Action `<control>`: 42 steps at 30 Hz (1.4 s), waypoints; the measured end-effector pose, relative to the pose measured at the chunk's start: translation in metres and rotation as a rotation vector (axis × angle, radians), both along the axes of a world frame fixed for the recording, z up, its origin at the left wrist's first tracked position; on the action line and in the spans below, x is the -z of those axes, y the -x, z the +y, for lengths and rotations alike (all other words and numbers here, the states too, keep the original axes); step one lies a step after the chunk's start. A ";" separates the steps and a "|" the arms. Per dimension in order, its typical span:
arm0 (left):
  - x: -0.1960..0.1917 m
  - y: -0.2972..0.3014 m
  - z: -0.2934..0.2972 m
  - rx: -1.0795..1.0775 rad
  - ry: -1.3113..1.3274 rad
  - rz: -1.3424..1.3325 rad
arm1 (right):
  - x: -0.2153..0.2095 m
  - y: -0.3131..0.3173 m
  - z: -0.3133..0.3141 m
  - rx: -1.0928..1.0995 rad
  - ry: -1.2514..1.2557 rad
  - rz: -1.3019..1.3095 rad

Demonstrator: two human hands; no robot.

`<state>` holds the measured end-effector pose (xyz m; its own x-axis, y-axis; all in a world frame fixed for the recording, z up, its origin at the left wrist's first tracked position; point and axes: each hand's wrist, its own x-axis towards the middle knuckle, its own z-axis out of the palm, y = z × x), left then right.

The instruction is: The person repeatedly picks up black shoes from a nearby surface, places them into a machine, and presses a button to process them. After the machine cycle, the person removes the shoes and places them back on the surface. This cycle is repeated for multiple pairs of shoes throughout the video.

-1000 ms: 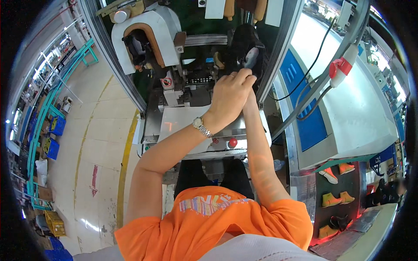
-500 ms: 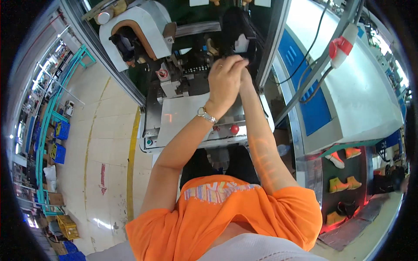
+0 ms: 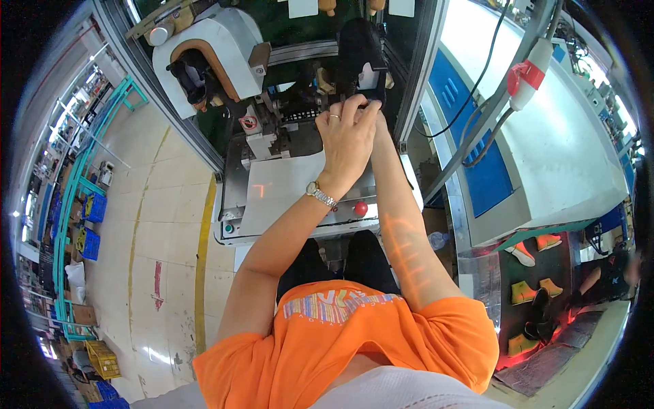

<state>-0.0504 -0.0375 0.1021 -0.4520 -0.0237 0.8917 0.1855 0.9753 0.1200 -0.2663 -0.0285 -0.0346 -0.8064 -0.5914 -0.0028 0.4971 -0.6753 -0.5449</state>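
Note:
Both arms reach forward to a black shoe-like piece (image 3: 361,54) at the back right of a machine's work area. A pale patch shows on its near part. My left hand (image 3: 345,140), with a ring and a metal watch, has its fingers bent and closed at the near end of this piece. My right hand (image 3: 377,120) is right beside it, largely covered by the left fingers, so its grip is hidden. Left of the hands stand metal clamp parts (image 3: 262,129) and a white plate (image 3: 283,187) with a red light mark.
A white rounded machine head (image 3: 231,34) holds a dark shoe-like item (image 3: 194,78) at upper left. A red knob (image 3: 360,208) sits on the front edge. At right are a metal post with a red-and-white connector (image 3: 528,76) and a conveyor with several bright shoes (image 3: 523,293).
My left hand has turned and spread lower over the near end of the black piece. The view has shifted slightly. At far right, a person's dark-clothed arm reaches farther over the conveyor.

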 end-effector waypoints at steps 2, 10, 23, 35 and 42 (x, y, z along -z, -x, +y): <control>0.001 0.000 0.001 -0.005 -0.006 0.011 | 0.003 -0.003 -0.001 0.005 0.000 -0.019; 0.004 0.004 -0.003 0.013 -0.041 0.083 | 0.007 -0.004 -0.002 0.077 -0.053 -0.080; 0.007 -0.002 -0.002 -0.011 0.002 0.020 | 0.056 -0.059 0.113 0.674 -0.819 0.286; 0.000 -0.013 0.000 -0.013 0.119 -0.117 | 0.198 -0.145 0.206 0.707 -1.435 -0.023; 0.001 -0.013 -0.005 -0.069 -0.037 -0.161 | 0.146 -0.158 0.174 0.871 -1.602 -0.226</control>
<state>-0.0379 -0.0426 0.1008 -0.5850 -0.0913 0.8059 0.0937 0.9794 0.1790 -0.1087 0.1457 -0.1810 -0.7508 0.6242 -0.2159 0.4782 0.2882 -0.8296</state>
